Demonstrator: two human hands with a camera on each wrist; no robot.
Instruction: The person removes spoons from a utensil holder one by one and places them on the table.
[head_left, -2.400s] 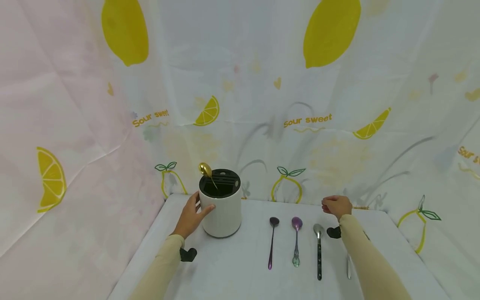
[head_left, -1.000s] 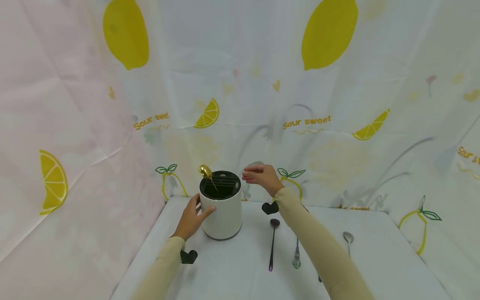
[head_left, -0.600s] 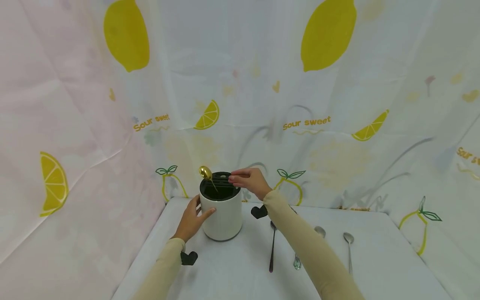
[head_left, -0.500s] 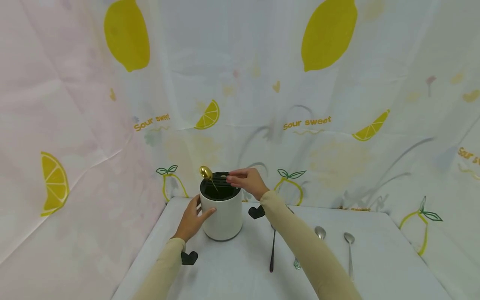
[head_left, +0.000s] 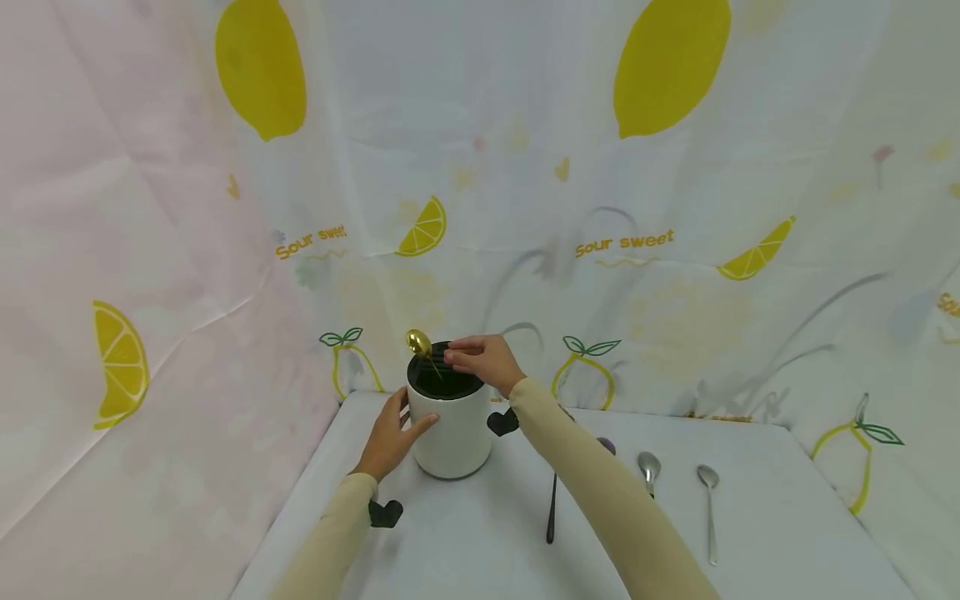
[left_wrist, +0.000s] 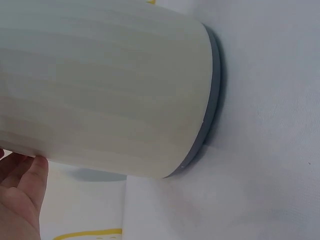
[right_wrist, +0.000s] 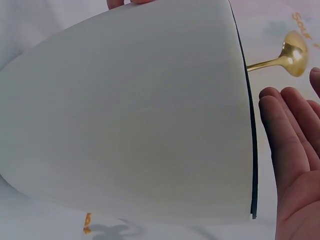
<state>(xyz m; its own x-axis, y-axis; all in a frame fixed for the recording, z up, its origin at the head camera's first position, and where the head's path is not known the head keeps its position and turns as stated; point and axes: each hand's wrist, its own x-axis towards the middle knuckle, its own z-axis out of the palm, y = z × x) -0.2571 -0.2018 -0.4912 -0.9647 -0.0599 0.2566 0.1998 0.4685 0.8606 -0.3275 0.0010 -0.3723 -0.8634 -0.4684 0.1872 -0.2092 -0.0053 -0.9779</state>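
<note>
A white cylindrical utensil holder (head_left: pixel 453 437) with a black slotted top (head_left: pixel 450 385) stands upright at the back left of the table. My left hand (head_left: pixel 390 437) grips its left side, thumb in front and fingers behind; the left wrist view shows those fingertips against the wall. Out of the top leans a gold spoon (head_left: pixel 418 342), bowl upward. Over the top's right part hovers my right hand (head_left: pixel 486 363). In the right wrist view, its fingers (right_wrist: pixel 286 132) are nearly straight, apart from the gold spoon's stem (right_wrist: pixel 265 65), with nothing between them and the thumb.
Right of the holder several spoons lie in a row: a dark one (head_left: pixel 552 508), a purple one (head_left: pixel 607 445) mostly under my right forearm, a grey one (head_left: pixel 649 463) and a silver one (head_left: pixel 708 478). A lemon-print curtain (head_left: pixel 510 208) hangs behind the white table.
My right hand has come from behind the spoons on the right, leftward to above the holder, and inches further left over it. My left hand keeps its grip; the gold spoon stays put.
</note>
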